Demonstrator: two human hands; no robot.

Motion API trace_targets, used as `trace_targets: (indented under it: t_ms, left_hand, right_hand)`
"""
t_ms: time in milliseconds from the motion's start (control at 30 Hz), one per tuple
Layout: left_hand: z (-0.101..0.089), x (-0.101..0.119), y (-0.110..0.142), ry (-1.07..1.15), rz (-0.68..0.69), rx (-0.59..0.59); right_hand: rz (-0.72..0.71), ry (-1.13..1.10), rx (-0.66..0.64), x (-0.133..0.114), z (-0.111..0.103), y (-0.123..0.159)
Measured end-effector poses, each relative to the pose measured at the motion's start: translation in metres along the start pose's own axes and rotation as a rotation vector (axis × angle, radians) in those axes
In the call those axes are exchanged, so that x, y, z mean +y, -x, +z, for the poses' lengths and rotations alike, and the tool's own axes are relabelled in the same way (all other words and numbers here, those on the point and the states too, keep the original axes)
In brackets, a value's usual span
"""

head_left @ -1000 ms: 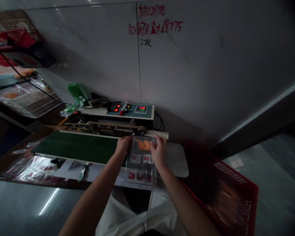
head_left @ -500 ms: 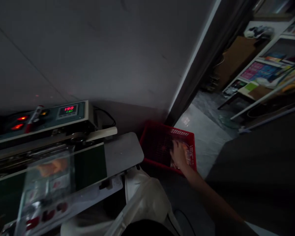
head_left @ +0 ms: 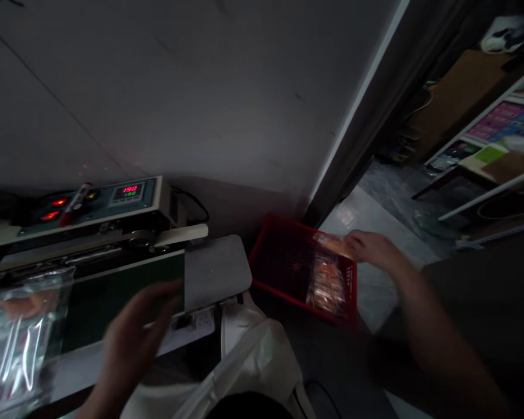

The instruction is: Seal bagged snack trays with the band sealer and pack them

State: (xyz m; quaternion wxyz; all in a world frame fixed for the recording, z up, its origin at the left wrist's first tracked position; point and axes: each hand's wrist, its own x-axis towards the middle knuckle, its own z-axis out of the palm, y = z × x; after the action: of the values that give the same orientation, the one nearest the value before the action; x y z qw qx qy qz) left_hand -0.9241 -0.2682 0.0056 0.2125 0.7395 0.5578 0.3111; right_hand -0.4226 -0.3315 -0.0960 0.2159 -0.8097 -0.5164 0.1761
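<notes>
My right hand [head_left: 371, 247] is at the far right corner of a red plastic basket [head_left: 279, 298], fingers closed on the end of a clear plastic pack [head_left: 332, 243] with orange contents. A second clear pack [head_left: 327, 285] with orange contents lies in the basket below it. Somewhat blurred, my left hand [head_left: 142, 326] hovers over the green belt [head_left: 89, 305] of a sealing machine, fingers stretched out and holding nothing. Left of it, a clear plastic bag [head_left: 26, 343] with something orange near its top lies across the belt, its upper edge by the machine's sealing slot.
The machine's control box [head_left: 100, 203] has a lit display and a red-and-white marker [head_left: 75, 203] on top. A grey end plate [head_left: 218, 265] juts toward the basket. White fabric [head_left: 257, 349] hangs below. A doorway at right shows shelves [head_left: 502, 125].
My right hand has moved from inside the basket to its far right corner, now with a pack. My left hand has come into view over the belt. The bag has shifted left.
</notes>
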Motion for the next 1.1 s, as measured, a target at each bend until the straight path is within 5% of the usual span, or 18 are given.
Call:
trace_targets:
  t_ms: [133,200,267,333,433,500,567,667,833,1100]
  left_hand:
    - [0.064,0.076,-0.022,0.393,0.326,-0.426]
    - [0.083,0.103,-0.033,0.581,0.351,-0.545]
    - [0.089,0.111,-0.038,0.733,0.263,-0.550]
    - [0.084,0.099,-0.038,0.861,0.063,-0.479]
    - [0.067,0.060,-0.035,1.012,-0.246,-0.314]
    - [0.056,0.032,-0.033,1.060,-0.356,-0.218]
    - [0.049,0.007,-0.032,1.073,-0.431,-0.176]
    - [0.042,-0.025,-0.035,1.064,-0.535,-0.096]
    - [0.037,-0.056,-0.049,1.004,-0.621,0.075]
    - [0.033,-0.068,-0.077,1.000,-0.768,0.057]
  right_hand:
    - [-0.241,-0.407,-0.296,-0.084,-0.091,0.015]
    - [-0.278,-0.495,-0.398,-0.128,-0.108,0.023]
    - [-0.322,-0.660,-0.406,-0.163,-0.103,0.027]
    - [-0.328,-0.967,-0.374,-0.186,-0.076,0.026]
    - [-0.210,-1.290,-0.415,-0.211,-0.004,0.021]
    - [-0.136,-1.272,-0.401,-0.226,0.052,0.019]
    - [-0.109,-1.234,-0.249,-0.242,0.103,0.019]
    - [-0.197,-1.169,-0.056,-0.261,0.155,0.022]
    - [-0.357,-1.078,0.091,-0.272,0.185,0.025]
    - [-0.458,-0.786,0.299,-0.270,0.201,0.018]
